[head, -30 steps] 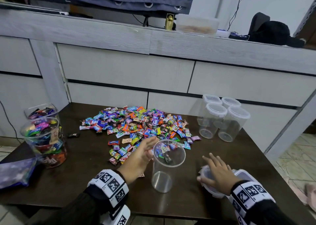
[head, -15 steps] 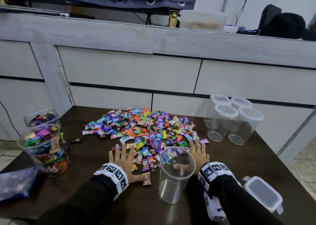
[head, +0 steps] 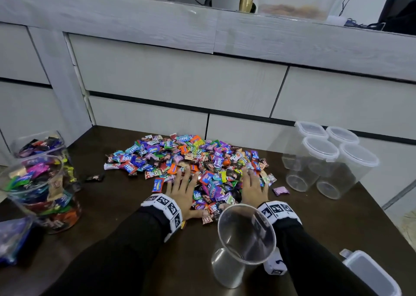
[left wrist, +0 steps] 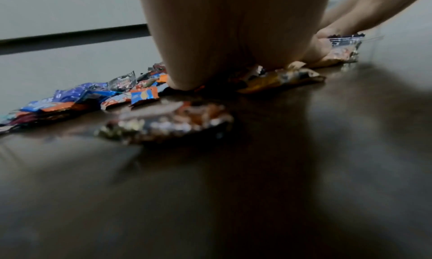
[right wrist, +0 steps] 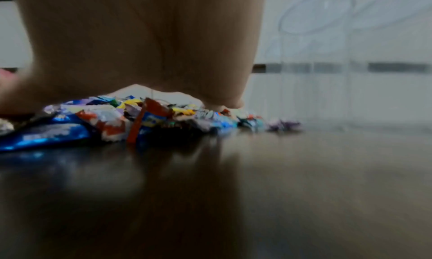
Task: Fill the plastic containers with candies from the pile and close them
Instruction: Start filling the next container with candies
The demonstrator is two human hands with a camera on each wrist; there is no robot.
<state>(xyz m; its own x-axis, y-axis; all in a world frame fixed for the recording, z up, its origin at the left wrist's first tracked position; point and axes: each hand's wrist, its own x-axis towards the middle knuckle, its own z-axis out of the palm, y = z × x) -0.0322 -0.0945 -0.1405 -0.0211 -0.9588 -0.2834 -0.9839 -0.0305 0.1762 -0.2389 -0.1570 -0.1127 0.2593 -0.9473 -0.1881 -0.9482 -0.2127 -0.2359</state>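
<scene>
While under hands [head: 182,191], candies [head: 193,158]

"Relax" reads clearly on several blue wrappers [head: 130,166] at the left edge of the candy pile [head: 193,160], one of them upside down, and again on a blue wrapper [head: 183,138] at the far edge. Black-and-white square code markers sit on the left wristband [head: 165,208] and the right wristband [head: 278,210]. Other wrapper print is too small or blurred to read.
</scene>
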